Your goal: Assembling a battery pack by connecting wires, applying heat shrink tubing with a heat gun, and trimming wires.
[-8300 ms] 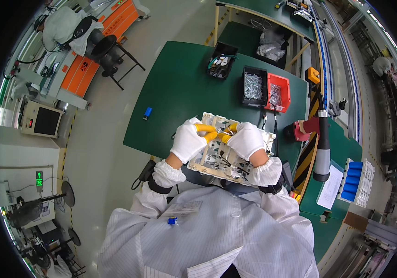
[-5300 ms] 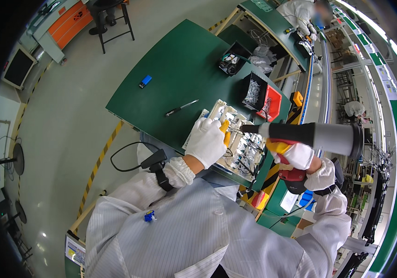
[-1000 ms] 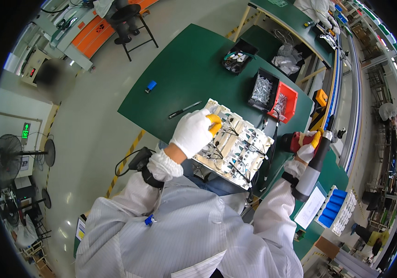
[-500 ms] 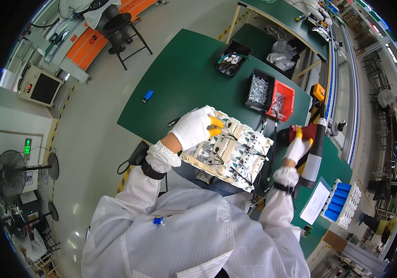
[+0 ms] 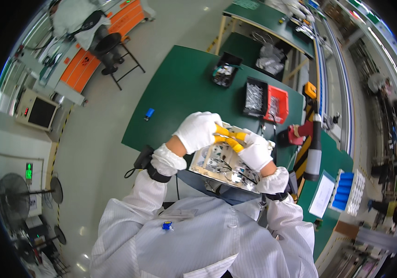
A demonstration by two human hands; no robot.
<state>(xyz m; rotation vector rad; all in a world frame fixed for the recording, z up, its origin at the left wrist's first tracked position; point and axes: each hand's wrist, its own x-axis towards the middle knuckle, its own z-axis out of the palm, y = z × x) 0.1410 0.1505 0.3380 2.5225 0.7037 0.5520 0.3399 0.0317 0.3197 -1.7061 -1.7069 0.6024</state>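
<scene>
White frame (image 5: 206, 163) with black wires at the table's (image 5: 175, 83) near edge, right in front of me; clock centres on it, 12 being away from me. My left hand (image 5: 197, 132) is over its 11 o'clock side, my right hand (image 5: 256, 150) over 1 to 2. Yellow fingertips bunch close together, touching or nearly; can't tell if either hand pinches something small.

Containers: black bin (image 5: 253, 112) at 1 o'clock, full of silver screws. Red bin (image 5: 278, 119) just beside it, to its right, smaller metal bits in it. Black box (image 5: 220, 83) at 12, holding mixed tools, one with a teal handle. White tray (image 5: 356, 194) between 3 and 4, blue cylinders (image 5: 343, 189) in a row. Under the far table, a dark bin with crumpled grey plastic (image 5: 271, 59).

Hard to see: the frame's far part is hidden under my hands, its wires blur together, individual tools don't separate, and a co-worker (image 5: 291, 7) at top is cut off.
</scene>
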